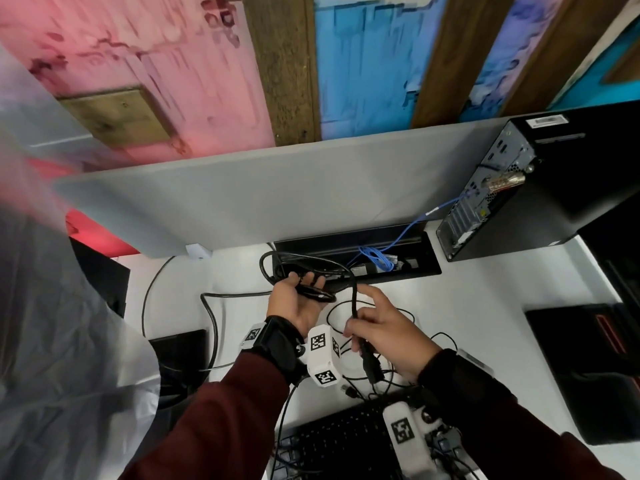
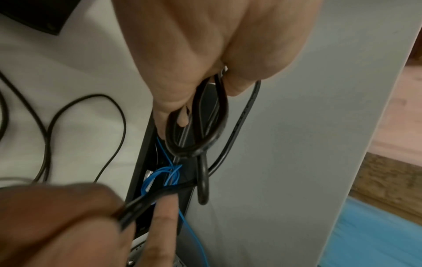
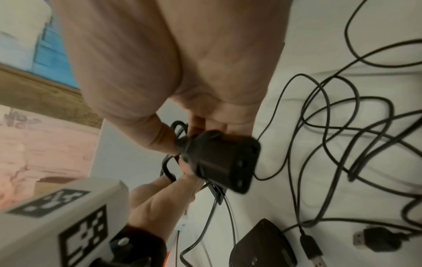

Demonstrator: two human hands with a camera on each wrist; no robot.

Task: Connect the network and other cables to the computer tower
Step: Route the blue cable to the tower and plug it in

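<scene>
A thick black power cable [image 1: 354, 289] runs between both hands over the white desk [image 1: 485, 306]. My left hand [image 1: 308, 285], palm up, holds several coiled loops of the cable [image 2: 200, 126]. My right hand [image 1: 360, 327] grips the same cable just behind its black three-hole plug [image 3: 219, 162], which hangs below the fist [image 1: 372, 367]. The black computer tower [image 1: 554, 188] stands at the back right, its rear port panel [image 1: 485, 202] facing left. A blue network cable [image 1: 401, 240] runs from that panel into the desk's open cable tray [image 1: 426, 268].
A grey divider panel [image 1: 277, 188] rises behind the tray. Thin black cables [image 3: 331, 117] lie tangled on the desk, with loose USB plugs [image 3: 370, 242] and a black mouse [image 3: 262, 243]. A black keyboard [image 1: 339, 438] sits at the front edge. A dark flat object [image 1: 581, 358] lies right.
</scene>
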